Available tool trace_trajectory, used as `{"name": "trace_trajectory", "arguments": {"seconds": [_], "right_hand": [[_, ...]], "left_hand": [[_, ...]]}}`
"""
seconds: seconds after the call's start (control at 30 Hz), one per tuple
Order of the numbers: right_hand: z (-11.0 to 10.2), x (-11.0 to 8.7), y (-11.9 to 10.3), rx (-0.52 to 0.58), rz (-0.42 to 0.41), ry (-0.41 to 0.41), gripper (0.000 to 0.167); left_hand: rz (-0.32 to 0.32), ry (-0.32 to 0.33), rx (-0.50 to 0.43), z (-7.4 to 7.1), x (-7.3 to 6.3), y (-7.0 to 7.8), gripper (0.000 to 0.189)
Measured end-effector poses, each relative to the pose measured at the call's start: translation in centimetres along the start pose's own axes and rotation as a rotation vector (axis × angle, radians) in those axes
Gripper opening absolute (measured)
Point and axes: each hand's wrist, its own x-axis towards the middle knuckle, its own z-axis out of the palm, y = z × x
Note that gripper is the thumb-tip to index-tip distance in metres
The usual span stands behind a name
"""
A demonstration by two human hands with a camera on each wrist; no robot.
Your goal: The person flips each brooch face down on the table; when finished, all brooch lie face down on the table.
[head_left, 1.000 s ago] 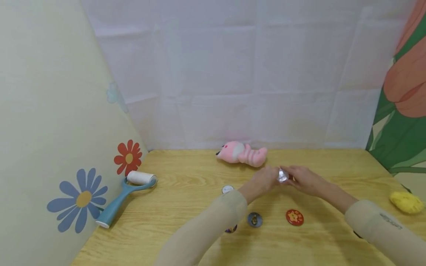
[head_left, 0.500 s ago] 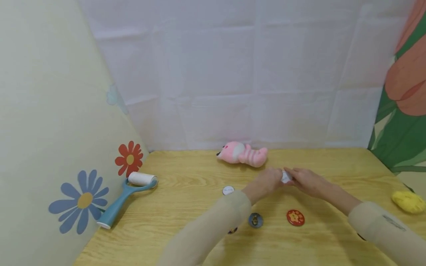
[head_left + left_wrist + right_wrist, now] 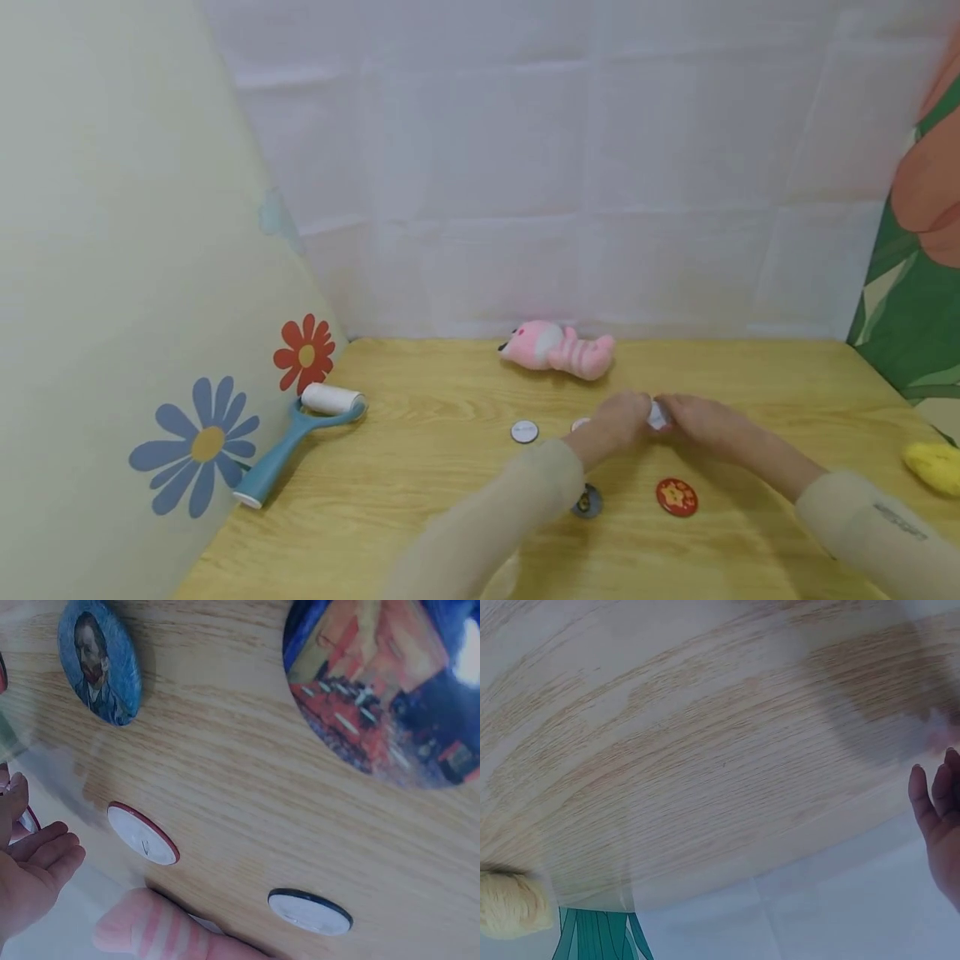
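Between my hands, above the table, is a round pin-back badge [image 3: 657,416] with its white side showing. My left hand [image 3: 621,421] pinches it from one side and my right hand [image 3: 705,427] holds the opposite edge. Fingers hide most of its rim. In the left wrist view a red edge of the badge [image 3: 30,819] shows beside the left fingers [image 3: 56,859]. The right wrist view catches only part of the right hand [image 3: 941,817], fingers bent. Two white-backed badges [image 3: 524,431] lie face down by the left forearm. Nearer are a blue portrait badge [image 3: 588,502] and a red star badge [image 3: 677,497].
A pink plush toy [image 3: 558,350] lies at the table's back edge. To the left, a blue-handled lint roller [image 3: 296,442] leans by the flowered wall. Something yellow and fluffy [image 3: 933,467] sits far right. A large colourful badge [image 3: 382,690] lies close to the left wrist camera.
Both hands have come slightly nearer and to the right with the badge. Its silvery glint now looks white. A second face-down badge has come into sight beside the left wrist.
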Motion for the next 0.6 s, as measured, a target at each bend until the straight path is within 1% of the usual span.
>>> {"name": "trace_trajectory", "arguments": {"seconds": [0.13,0.2,0.27,0.4,0.53,0.6], "right_hand": [[0.3,-0.1,0.0,-0.036,0.046,-0.057,0.026],[0.5,-0.2,-0.1,-0.055,0.070,-0.095,0.026],[0.6,-0.3,-0.2,-0.078,0.068,-0.110,0.026],[0.7,-0.6,-0.4,-0.111,0.038,-0.091,0.026],[0.8,-0.8,-0.4,-0.131,0.013,-0.070,0.025],[0.8,-0.9,-0.4,-0.131,-0.002,-0.070,0.024]], "left_hand": [[-0.025,-0.025,0.025,0.4,0.1,0.3,0.020],[-0.033,-0.051,0.027,0.6,0.0,0.4,0.021],[-0.033,-0.071,0.031,0.7,-0.1,0.6,0.022],[-0.016,-0.075,0.044,0.9,-0.1,0.8,0.020],[0.009,-0.074,0.091,1.1,0.0,0.9,0.018],[0.030,-0.079,0.133,1.4,0.0,1.1,0.017]]}}
